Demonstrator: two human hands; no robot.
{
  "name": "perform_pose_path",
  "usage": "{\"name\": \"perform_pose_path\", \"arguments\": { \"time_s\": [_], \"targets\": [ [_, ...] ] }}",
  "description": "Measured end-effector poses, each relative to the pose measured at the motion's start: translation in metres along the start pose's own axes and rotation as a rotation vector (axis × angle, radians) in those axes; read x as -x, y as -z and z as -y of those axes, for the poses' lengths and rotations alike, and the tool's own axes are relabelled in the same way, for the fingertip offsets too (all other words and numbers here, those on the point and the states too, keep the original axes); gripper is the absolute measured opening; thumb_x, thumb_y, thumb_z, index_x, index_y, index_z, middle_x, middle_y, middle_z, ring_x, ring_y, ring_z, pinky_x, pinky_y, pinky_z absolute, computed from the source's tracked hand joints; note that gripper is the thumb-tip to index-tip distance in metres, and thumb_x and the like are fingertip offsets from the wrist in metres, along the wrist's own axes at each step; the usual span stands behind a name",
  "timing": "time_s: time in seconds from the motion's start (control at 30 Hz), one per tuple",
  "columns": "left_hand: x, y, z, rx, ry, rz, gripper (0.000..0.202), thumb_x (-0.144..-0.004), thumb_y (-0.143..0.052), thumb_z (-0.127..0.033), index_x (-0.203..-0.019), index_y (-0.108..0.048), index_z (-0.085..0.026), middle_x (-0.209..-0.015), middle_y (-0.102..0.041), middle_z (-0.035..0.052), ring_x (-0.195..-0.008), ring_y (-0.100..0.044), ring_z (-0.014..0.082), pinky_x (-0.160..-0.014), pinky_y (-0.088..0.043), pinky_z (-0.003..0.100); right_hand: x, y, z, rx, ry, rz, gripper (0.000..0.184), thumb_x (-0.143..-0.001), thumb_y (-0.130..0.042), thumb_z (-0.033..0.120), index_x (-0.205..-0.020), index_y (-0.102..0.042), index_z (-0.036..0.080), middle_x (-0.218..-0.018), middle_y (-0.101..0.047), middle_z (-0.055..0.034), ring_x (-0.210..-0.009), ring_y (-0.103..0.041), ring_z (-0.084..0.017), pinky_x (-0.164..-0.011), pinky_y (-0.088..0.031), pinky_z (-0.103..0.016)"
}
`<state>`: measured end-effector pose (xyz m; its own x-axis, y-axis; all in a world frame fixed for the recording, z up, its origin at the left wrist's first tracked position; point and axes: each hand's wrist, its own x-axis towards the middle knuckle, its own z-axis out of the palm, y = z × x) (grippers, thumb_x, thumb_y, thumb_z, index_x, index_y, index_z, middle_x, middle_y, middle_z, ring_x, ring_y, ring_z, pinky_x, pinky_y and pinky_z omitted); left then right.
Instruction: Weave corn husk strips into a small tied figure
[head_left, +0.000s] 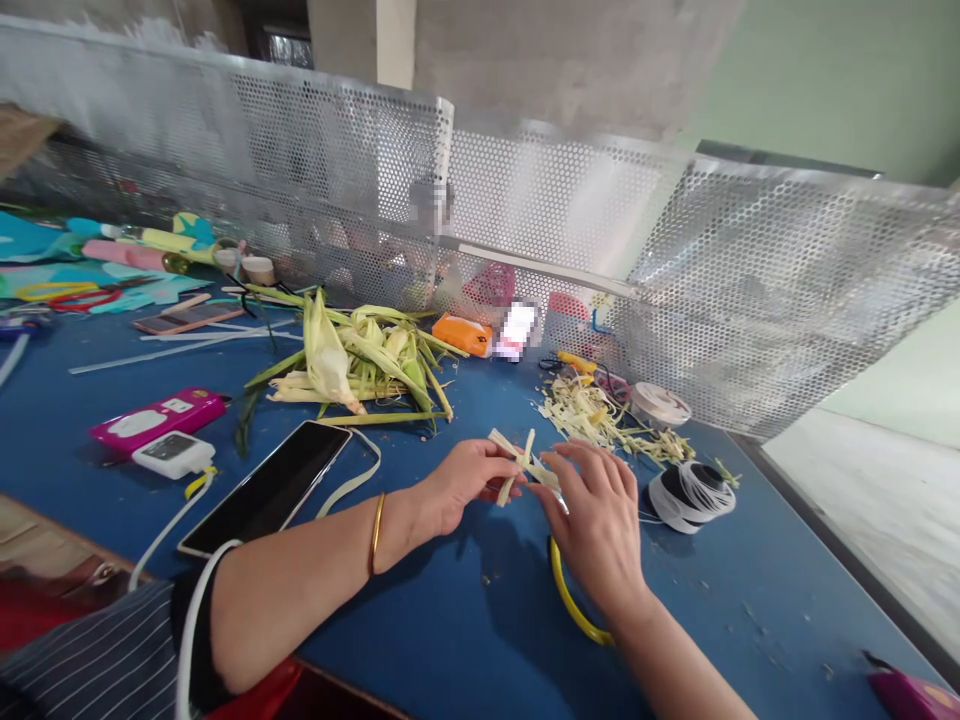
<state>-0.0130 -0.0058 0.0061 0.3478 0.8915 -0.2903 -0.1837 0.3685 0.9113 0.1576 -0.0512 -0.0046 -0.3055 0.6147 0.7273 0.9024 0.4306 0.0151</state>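
My left hand is closed, pinching pale strips of corn husk that cross one another in front of me. My right hand is bent in close to the same strips, its thumb and fingertips at their right end. A shiny bit of metal and a yellow loop handle show under that hand, as of scissors held in it; the fingers cover the middle. Beyond my left hand lies a pile of green and pale corn husks. Thin husk scraps are heaped past my right hand.
A spool of white cord stands right of my right hand. A large black-screened phone, a magenta device and a white one lie left. An orange packet sits before the perforated metal screen.
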Motion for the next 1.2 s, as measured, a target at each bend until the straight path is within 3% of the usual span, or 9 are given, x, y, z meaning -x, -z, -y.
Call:
{"name": "perform_pose_path", "arguments": {
  "time_s": [0.13, 0.23, 0.37, 0.43, 0.6, 0.87, 1.03, 1.2],
  "targets": [
    [0.002, -0.003, 0.003, -0.039, -0.021, 0.029, 0.010, -0.063, -0.065, -0.016, -0.073, -0.064, -0.014, -0.060, -0.061, -0.0015, -0.053, -0.056, 0.0097, -0.061, -0.044, 0.025, 0.002, -0.005, 0.004, -0.108, -0.017, 0.079, 0.016, -0.097, -0.049, 0.026, -0.094, -0.065, 0.023, -0.096, -0.071, -0.0045, -0.111, -0.059, -0.026, -0.109, -0.024, -0.047],
    [0.001, -0.003, 0.003, -0.059, -0.018, 0.042, 0.011, -0.063, -0.065, -0.017, -0.073, -0.063, -0.015, -0.059, -0.061, -0.0016, -0.054, -0.056, 0.0098, -0.061, -0.044, 0.024, 0.004, -0.009, 0.005, -0.265, -0.160, 0.129, 0.020, -0.097, -0.048, 0.028, -0.088, -0.065, 0.023, -0.092, -0.071, -0.0031, -0.098, -0.064, -0.023, -0.107, -0.027, -0.046],
    [-0.001, 0.000, 0.004, -0.100, -0.024, 0.092, 0.011, -0.062, -0.065, -0.018, -0.073, -0.063, -0.015, -0.061, -0.060, -0.0014, -0.056, -0.056, 0.0096, -0.058, -0.044, 0.022, 0.004, -0.013, 0.002, -0.537, -0.437, 0.298, 0.026, -0.092, -0.051, 0.037, -0.075, -0.065, 0.022, -0.075, -0.070, -0.0006, -0.072, -0.064, -0.019, -0.081, -0.044, -0.034],
    [-0.001, 0.001, 0.006, -0.137, -0.011, 0.118, 0.015, -0.065, -0.068, -0.024, -0.076, -0.063, -0.016, -0.063, -0.061, -0.0010, -0.057, -0.057, 0.0103, -0.058, -0.045, 0.023, 0.003, -0.014, 0.001, -0.610, -0.522, 0.343, 0.029, -0.089, -0.053, 0.039, -0.070, -0.065, 0.021, -0.070, -0.068, -0.0007, -0.068, -0.062, -0.019, -0.068, -0.044, -0.029],
    [-0.004, 0.001, 0.017, -0.242, -0.075, 0.128, 0.033, -0.068, -0.075, -0.040, -0.085, -0.066, -0.014, -0.062, -0.059, -0.0019, -0.054, -0.056, 0.0098, -0.055, -0.045, 0.023, 0.002, -0.012, 0.006, -0.636, -0.446, 0.315, 0.030, -0.089, -0.051, 0.036, -0.068, -0.063, 0.020, -0.068, -0.067, -0.0025, -0.069, -0.060, -0.019, -0.068, -0.043, -0.029],
    [-0.002, -0.008, 0.021, -0.229, -0.232, 0.060, 0.024, -0.071, -0.072, -0.038, -0.074, -0.065, -0.014, -0.054, -0.054, -0.0027, -0.050, -0.050, 0.0104, -0.051, -0.044, 0.024, 0.001, -0.003, 0.013, -0.672, -0.387, 0.286, 0.032, -0.093, -0.050, 0.032, -0.065, -0.063, 0.021, -0.072, -0.068, -0.0037, -0.071, -0.060, -0.020, -0.070, -0.043, -0.030],
    [-0.002, -0.007, 0.021, -0.201, -0.231, 0.030, 0.022, -0.072, -0.071, -0.036, -0.073, -0.064, -0.014, -0.054, -0.053, -0.0027, -0.050, -0.049, 0.0108, -0.052, -0.045, 0.024, 0.002, -0.004, 0.015, -0.728, -0.431, 0.291, 0.034, -0.092, -0.052, 0.038, -0.067, -0.066, 0.021, -0.072, -0.068, -0.0043, -0.072, -0.061, -0.020, -0.070, -0.045, -0.029],
    [-0.005, -0.004, 0.023, -0.196, -0.170, 0.029, 0.016, -0.077, -0.064, -0.028, -0.082, -0.066, -0.013, -0.059, -0.058, -0.0009, -0.052, -0.053, 0.0116, -0.054, -0.047, 0.025, 0.004, -0.012, 0.013, -0.743, -0.588, 0.343, 0.038, -0.087, -0.056, 0.051, -0.071, -0.070, 0.019, -0.068, -0.067, -0.0026, -0.067, -0.060, -0.020, -0.064, -0.044, -0.027]
  ]
}}
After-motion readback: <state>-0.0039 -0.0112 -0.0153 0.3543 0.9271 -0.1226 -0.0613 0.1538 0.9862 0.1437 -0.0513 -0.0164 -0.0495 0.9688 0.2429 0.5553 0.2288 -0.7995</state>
